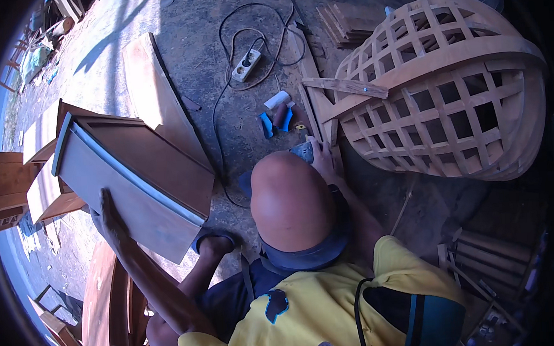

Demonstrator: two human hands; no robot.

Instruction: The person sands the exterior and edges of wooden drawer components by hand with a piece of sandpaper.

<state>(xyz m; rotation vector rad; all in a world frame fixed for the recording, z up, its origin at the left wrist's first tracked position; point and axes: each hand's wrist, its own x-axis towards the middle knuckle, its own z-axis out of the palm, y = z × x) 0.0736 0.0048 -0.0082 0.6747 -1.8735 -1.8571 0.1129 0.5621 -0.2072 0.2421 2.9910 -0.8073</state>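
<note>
A wooden cabinet-like piece (133, 180) with a flat light side panel, a pale edge strip and a recessed dark face leans at my left. My left hand (110, 220) lies along the side panel, its fingers stretched out. Beyond my bent knee, my right hand (328, 160) is down near the floor with its fingers bent at a small blue-grey piece (302, 151). The knee hides part of that piece, and its kind is unclear. Just past it lie blue-backed scraps with a brown roll (280, 116) and a folded white piece (277, 99).
A large curved wooden lattice frame (436, 96) stands at the right, beside long strips (309, 77). Ahead, a white power strip (246, 65) lies among looped cable. A long board (153, 85) rests at far left. More wooden pieces (105, 295) stand at near left.
</note>
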